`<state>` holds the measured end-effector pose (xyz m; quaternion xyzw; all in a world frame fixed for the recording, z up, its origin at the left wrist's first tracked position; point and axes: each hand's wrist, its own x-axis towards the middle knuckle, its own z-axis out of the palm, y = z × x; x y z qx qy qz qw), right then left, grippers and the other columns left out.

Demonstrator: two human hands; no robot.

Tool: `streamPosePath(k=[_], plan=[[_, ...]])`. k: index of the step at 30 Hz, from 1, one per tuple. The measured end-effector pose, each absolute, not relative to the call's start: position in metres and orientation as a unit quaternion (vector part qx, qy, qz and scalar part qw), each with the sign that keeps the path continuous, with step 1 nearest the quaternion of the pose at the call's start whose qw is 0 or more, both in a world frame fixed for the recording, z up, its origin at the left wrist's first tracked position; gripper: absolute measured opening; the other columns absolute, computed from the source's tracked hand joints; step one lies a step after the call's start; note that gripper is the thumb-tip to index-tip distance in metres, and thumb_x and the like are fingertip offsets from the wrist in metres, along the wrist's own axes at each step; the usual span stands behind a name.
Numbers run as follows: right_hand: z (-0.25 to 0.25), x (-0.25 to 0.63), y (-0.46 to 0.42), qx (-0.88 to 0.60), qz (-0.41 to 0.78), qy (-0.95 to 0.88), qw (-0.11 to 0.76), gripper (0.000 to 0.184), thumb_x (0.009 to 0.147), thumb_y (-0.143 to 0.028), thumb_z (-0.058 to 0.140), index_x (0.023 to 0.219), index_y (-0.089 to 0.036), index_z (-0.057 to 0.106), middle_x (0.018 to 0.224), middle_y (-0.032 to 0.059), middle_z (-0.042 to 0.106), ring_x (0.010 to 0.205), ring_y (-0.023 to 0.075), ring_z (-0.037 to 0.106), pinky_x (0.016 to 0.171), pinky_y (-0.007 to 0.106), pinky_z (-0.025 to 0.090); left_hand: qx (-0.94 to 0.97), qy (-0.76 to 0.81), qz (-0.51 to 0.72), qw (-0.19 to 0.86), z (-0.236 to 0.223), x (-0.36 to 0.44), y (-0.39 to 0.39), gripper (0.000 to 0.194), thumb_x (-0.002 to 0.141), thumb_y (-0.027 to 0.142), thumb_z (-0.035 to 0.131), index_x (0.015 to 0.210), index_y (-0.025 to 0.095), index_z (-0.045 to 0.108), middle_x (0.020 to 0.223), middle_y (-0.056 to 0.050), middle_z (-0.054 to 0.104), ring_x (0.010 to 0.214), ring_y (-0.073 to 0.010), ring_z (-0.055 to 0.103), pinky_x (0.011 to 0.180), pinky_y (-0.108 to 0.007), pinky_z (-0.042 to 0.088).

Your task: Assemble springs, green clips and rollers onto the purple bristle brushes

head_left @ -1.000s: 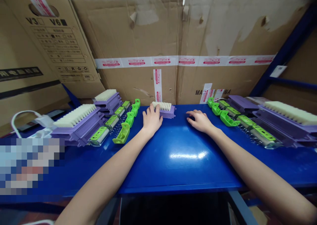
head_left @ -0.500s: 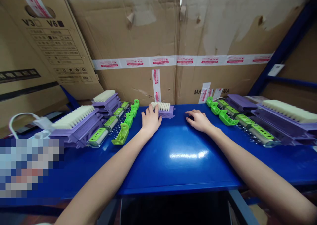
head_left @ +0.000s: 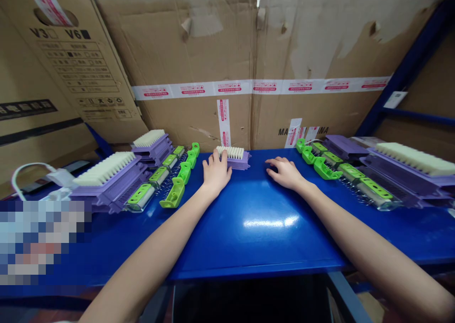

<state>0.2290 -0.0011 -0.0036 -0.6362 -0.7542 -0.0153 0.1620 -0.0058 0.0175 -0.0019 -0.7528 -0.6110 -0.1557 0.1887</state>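
Left hand [head_left: 215,175] at brush [head_left: 239,160], near back edge [head_left: 263,151]

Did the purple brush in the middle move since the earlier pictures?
No. The purple brush sits in the same place against the upright strip of white tape on the cardboard; the whole view just shifted slightly.

The head camera is looking forward and down from the near side of the table [head_left: 256,247], close above its front edge [head_left: 256,272], which is crossing the lower view. It is facing the cardboard [head_left: 170,43] nearly head-on. The left hand [head_left: 216,174] and right hand [head_left: 286,174] are lying mid-view, and the wide view is taking in a box [head_left: 74,65] at left and a post [head_left: 411,72] at right.
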Motion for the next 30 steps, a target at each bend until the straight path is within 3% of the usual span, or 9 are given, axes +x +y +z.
streamPosePath(k=[30], plan=[[-0.002,0.227,-0.0038,-0.637,-0.018,-0.754,0.158,0.039,0.088,-0.03,0.044,0.124,-0.02,0.057,0.118,0.0114,0.06,0.11,0.0265,0.05,0.084,0.037,0.037,-0.75,-0.611,-0.157,0.197,-0.0025,-0.006,0.0174,0.056,0.088,0.035,0.046,0.139,0.015,0.036,0.142,-0.022,0.036,0.116,-0.0345,0.049,0.092,-0.048,0.041]])
